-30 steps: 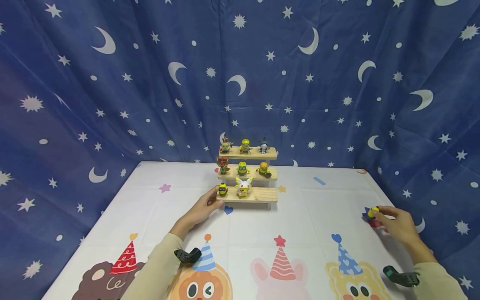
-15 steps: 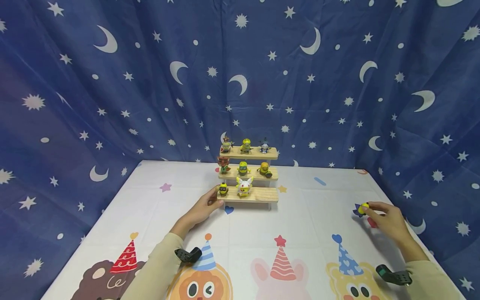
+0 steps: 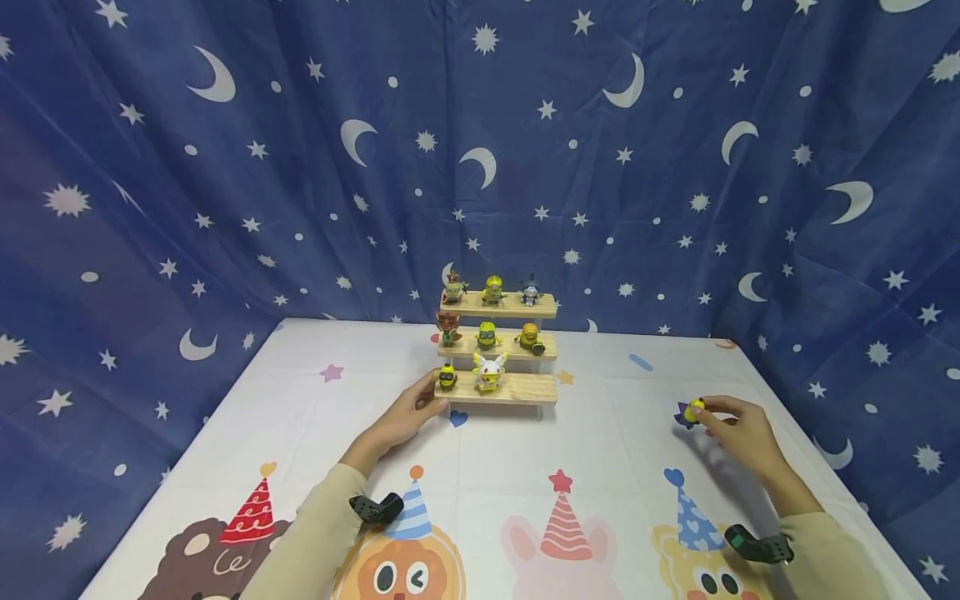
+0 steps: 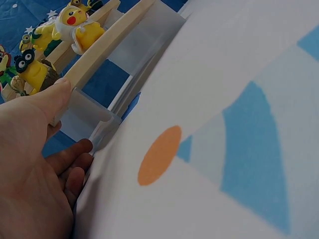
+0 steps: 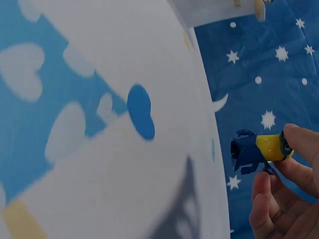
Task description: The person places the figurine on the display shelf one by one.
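My right hand pinches a small yellow and dark-blue Minion figurine above the right part of the table. In the right wrist view the figurine is tipped sideways, its goggled head end between thumb and fingers and its blue part pointing away. At the left end of a three-tier wooden display stand, my left hand grips the lowest shelf. The left wrist view has the thumb on the shelf end beside a goggled Minion figurine. A white-hooded figurine stands mid-shelf; bare wood lies right of it.
Three figurines stand on the top tier, and three more on the middle tier. A white tablecloth printed with party-hat animals covers the table. Behind hangs a blue curtain with moons and stars.
My right hand has carried the Minion figurine leftward over the table, closer to the stand. The left hand keeps its hold on the lowest shelf.
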Demonstrator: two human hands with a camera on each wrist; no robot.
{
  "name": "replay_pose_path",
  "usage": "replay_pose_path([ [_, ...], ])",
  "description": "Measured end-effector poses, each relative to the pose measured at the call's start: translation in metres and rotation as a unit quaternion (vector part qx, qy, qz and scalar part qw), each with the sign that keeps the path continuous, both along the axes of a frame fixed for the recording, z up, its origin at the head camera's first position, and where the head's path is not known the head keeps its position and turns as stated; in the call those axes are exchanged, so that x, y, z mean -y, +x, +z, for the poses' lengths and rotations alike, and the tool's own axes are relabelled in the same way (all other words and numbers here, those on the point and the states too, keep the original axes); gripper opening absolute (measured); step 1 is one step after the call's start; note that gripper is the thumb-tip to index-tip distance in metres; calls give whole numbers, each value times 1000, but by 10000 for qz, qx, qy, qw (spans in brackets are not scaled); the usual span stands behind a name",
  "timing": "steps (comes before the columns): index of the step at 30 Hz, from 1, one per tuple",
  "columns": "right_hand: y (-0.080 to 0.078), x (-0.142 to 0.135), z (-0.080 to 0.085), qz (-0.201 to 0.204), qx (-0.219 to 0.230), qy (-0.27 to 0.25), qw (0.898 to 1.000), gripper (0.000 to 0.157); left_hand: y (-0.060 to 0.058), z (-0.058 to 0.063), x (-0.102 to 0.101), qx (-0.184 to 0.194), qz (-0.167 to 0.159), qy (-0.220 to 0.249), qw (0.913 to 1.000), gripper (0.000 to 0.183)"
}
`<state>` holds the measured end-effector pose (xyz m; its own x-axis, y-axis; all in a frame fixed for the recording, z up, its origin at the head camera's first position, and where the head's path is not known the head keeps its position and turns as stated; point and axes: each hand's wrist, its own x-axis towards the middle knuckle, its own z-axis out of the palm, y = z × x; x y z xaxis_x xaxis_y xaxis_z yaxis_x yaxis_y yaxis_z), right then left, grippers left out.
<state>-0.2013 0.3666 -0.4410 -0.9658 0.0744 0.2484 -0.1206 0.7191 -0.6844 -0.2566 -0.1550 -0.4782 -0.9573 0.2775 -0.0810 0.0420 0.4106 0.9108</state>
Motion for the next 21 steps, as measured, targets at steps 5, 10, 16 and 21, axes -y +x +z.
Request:
replay_pose_path([
  [5,-2,13,3,67,12,-124,9999,41,0,0,1,18,11,5,10000,75],
  [10,-5,24,6,125,22,-215,9997,41,-1,0,1,-3,-33,9,10000,76],
  [16,-9,36,10,177,119,-185,9996,41,-2,-1,1,-19,-43,36,10000,77],
  [21,-11,44,14,203,378,-190,9989,45,-2,-1,1,-20,-24,33,10000,77],
])
